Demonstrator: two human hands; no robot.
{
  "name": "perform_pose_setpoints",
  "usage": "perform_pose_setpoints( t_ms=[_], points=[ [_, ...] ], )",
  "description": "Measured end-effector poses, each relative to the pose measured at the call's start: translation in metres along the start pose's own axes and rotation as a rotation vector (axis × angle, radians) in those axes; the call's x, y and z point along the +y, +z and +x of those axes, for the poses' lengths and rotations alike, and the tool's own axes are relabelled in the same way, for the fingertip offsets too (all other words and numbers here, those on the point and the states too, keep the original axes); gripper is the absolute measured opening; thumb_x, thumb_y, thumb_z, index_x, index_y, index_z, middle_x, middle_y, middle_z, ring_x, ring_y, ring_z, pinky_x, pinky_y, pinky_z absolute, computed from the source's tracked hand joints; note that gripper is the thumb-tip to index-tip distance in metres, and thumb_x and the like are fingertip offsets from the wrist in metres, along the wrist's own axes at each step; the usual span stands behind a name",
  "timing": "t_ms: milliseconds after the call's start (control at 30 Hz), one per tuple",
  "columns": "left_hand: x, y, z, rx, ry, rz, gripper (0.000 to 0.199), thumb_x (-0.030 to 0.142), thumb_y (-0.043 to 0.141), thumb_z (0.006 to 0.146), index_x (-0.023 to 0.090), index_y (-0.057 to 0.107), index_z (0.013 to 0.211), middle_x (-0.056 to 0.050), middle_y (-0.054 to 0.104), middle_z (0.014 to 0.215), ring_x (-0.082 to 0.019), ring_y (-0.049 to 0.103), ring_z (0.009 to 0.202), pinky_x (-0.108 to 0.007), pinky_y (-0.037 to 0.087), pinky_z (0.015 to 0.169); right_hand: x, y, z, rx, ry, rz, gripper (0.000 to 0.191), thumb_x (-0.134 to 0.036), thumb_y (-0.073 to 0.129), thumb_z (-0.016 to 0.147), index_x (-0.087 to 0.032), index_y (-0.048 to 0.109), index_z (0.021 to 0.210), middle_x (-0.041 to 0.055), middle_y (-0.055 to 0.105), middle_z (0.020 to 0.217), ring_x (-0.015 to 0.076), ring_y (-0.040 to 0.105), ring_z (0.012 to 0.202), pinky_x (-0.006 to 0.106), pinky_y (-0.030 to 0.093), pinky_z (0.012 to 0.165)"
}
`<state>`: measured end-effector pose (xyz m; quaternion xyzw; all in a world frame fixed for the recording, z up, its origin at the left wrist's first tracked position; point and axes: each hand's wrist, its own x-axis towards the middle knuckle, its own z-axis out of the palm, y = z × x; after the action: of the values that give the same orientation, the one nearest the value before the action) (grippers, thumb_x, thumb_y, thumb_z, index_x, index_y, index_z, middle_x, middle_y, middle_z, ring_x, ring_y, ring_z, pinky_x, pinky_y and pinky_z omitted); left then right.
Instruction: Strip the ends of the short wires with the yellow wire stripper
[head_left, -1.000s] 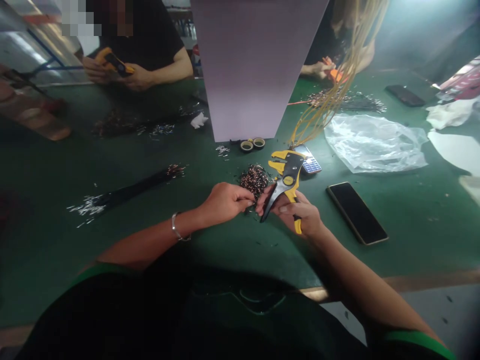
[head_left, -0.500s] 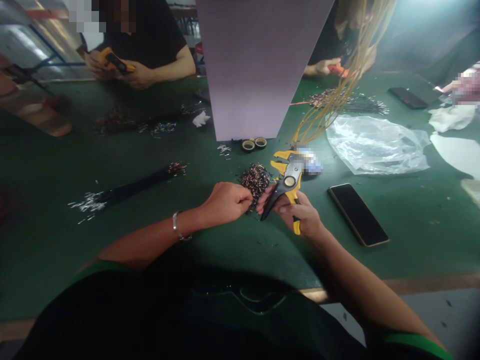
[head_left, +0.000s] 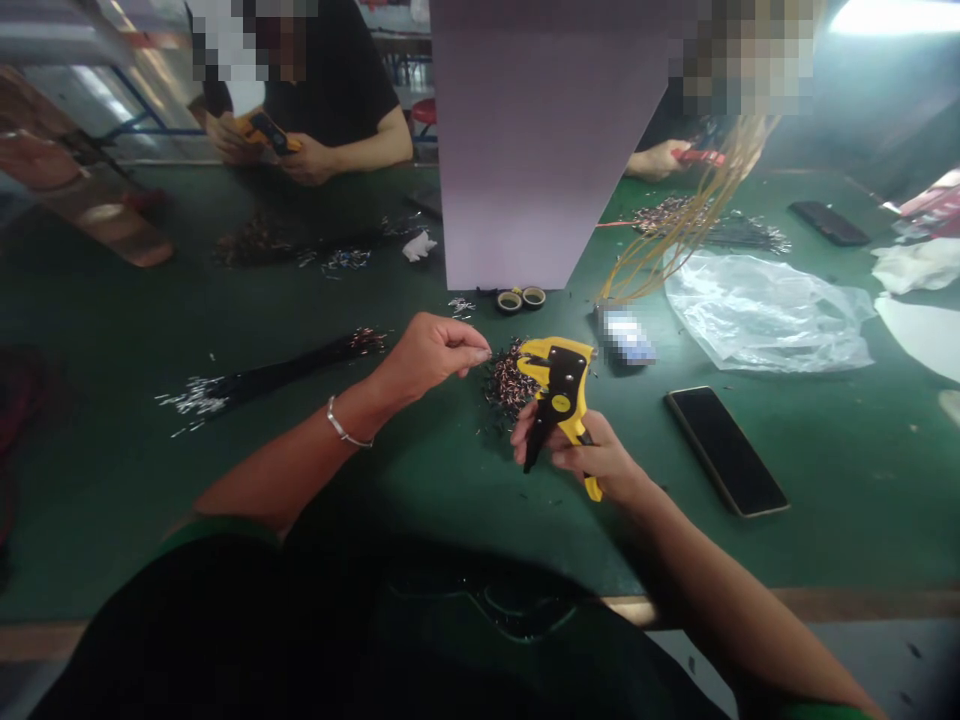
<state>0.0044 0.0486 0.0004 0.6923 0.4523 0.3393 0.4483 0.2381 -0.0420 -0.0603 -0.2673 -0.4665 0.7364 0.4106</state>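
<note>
Green matting covered the desk (head_left: pixel 97 480), and a tall pale panel (head_left: pixel 540 140) stood on it, cutting off the view of the far side. Beyond it, a seated co-worker's hands (head_left: pixel 262 145) held a yellow tool, while another person's hand (head_left: pixel 656 160) gripped a red tool; that person's upper body was pixelated.

The left hand (head_left: pixel 431 358) sat at the edge of a heap of cut wires (head_left: pixel 504 385), its grip pinched together at the fingertips; whether it held a fine strand was too small to make out. The right hand (head_left: pixel 592 455) had its grip closed around the handles of a yellow-and-black wire stripper (head_left: pixel 559 385), whose head lay just over the heap and hid part of it. The tool's working end was hard to read.

A black bundle of wires with bare ends (head_left: pixel 292 360) lay left of the hands. To the right were a pixelated object (head_left: pixel 625 337), a smartphone (head_left: pixel 726 450) and a clear plastic bag (head_left: pixel 765 315).
</note>
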Motion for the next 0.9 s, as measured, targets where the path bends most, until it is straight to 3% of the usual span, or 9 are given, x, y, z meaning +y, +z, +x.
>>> perform_pose_setpoints(
  t_ms=[267,900],
  points=[
    [0.007,0.002,-0.003,-0.047,-0.026,-0.059,0.008,0.023,0.070,0.070,0.015,0.073,0.068,0.001,0.057,0.051,-0.007,0.046,0.048,-0.024,0.035,0.049,0.004,0.001,-0.001,-0.072,0.003,0.021,0.045,-0.013,0.071,0.068,-0.016,0.063,0.113,0.0100,0.072,0.102,0.0235,0.070,0.084,0.044,0.055,0.081],
    [0.013,0.004,-0.006,-0.132,-0.044,-0.057,0.009,0.021,0.068,0.070,0.014,0.070,0.065,0.002,0.054,0.050,-0.007,0.045,0.049,-0.024,0.035,0.050,0.003,0.009,-0.003,-0.030,0.005,-0.046,0.043,-0.022,0.075,0.069,-0.016,0.063,0.110,0.0061,0.067,0.089,0.0202,0.065,0.076,0.038,0.053,0.074]
  ],
)
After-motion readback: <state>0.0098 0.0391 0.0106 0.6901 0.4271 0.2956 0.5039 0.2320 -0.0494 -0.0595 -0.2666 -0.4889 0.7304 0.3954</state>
